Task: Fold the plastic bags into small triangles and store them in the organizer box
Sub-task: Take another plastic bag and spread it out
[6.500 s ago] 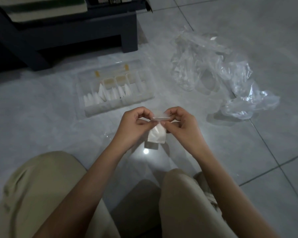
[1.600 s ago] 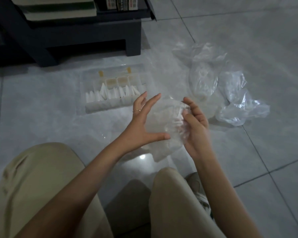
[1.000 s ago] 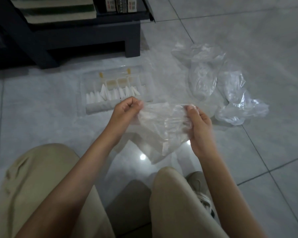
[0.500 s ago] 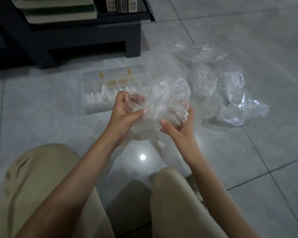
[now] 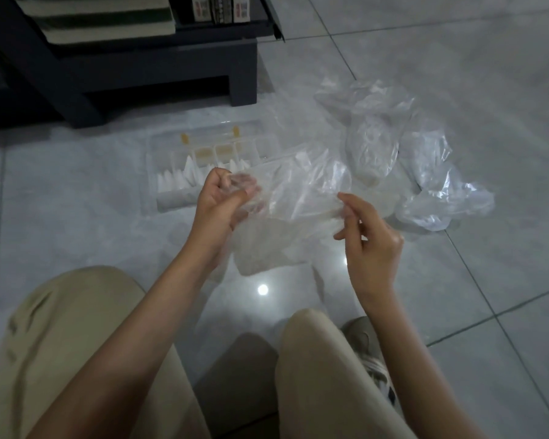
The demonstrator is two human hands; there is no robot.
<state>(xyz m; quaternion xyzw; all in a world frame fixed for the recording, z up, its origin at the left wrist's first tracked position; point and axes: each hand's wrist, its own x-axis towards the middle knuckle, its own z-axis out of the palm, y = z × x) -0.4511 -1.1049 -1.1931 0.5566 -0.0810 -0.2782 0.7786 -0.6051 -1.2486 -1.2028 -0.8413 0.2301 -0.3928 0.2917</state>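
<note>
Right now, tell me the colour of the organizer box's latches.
The latches are yellow; the head view shows them best.

Plastic bag [image 5: 298, 198], between left hand [image 5: 219, 201] and right hand [image 5: 368, 236]: clear, colourless, faintly milky.
Organizer box [image 5: 267, 147], beyond left hand: transparent; two latches [image 5: 184, 138], yellow; folded triangles [image 5: 178, 179] inside, white.
Loose bags [image 5: 425, 172], beyond right hand: clear, white glints.
Floor [image 5: 457, 74]: pale grey tiles, dark grout lines.
Trousers [image 5: 61, 343], below hands: khaki.
Shelf unit [image 5: 140, 68], far side: black.
</note>
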